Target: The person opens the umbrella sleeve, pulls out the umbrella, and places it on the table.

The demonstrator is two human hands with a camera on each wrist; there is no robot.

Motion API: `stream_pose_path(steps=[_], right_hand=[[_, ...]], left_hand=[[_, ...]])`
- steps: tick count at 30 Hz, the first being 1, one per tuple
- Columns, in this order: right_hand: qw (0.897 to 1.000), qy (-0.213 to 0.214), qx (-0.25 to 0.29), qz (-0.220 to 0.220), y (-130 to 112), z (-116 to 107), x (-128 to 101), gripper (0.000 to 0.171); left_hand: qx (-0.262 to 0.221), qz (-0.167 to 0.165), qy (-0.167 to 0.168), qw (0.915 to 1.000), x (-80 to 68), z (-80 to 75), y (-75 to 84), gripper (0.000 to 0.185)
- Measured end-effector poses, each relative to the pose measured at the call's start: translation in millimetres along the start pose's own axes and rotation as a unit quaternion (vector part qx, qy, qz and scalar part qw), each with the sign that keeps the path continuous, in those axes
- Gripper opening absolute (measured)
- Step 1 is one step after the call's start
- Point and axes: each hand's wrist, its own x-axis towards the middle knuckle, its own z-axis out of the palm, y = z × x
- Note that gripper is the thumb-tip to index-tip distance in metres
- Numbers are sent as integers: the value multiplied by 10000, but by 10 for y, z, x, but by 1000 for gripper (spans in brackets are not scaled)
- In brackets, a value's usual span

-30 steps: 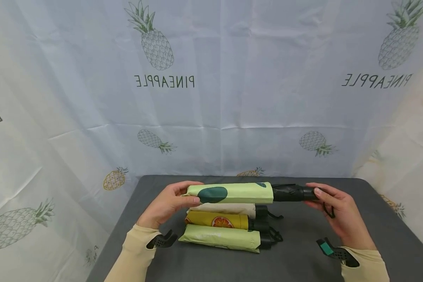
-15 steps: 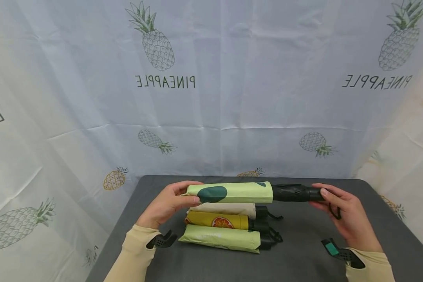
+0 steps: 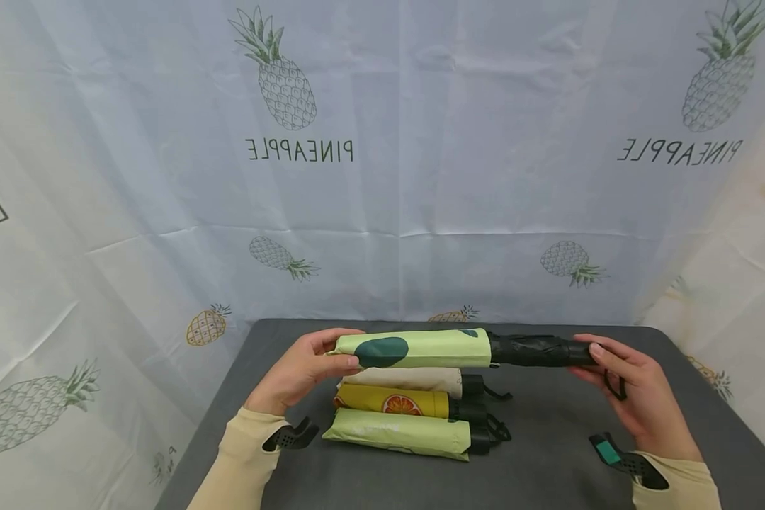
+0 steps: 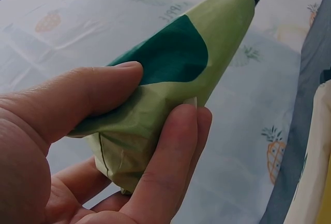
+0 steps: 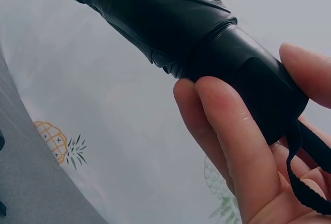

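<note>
Between my two hands a folded black umbrella is held level above the table, partly inside a light green sleeve with dark green spots. My left hand pinches the closed end of the sleeve between thumb and fingers. At the other end, my right hand grips the black handle, and a wrist strap hangs from it by the palm. Just below lie three sleeved umbrellas in a stack of rows: a cream umbrella, a yellow umbrella with an orange-slice print, and a light green umbrella.
A dark grey table carries the umbrellas. Behind it and at both sides hangs a pale curtain printed with pineapples. The lying umbrellas' black handles and straps point right.
My right hand has moved right, drawing the umbrella further out of the green sleeve, so more black fabric shows. The left hand stays almost still on the sleeve's end.
</note>
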Motion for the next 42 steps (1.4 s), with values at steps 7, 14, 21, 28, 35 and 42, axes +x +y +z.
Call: stream_pose_path(steps=[7, 14, 21, 28, 35, 42], right_hand=[[9998, -53, 209, 13, -22, -38, -21, 45], [9995, 1, 321, 1, -32, -85, -32, 46], [9984, -68, 556, -84, -64, -152, -58, 47], [9962, -128, 844, -149, -119, -226, -106, 49], [9979, 199, 600, -115, -184, -372, -198, 46], [9939, 354, 983, -338, -259, -577, -322, 49]], left_hand=[[-18, 27, -25, 10000, 7, -20, -20, 57], [-67, 3, -12, 10000, 4, -31, -2, 57], [-169, 1, -10, 9999, 18, -24, 12, 57], [-197, -26, -14, 9998, 29, -13, 15, 57], [-245, -17, -13, 9997, 34, -6, 11, 57], [-325, 12, 21, 9995, 46, -17, -6, 57]])
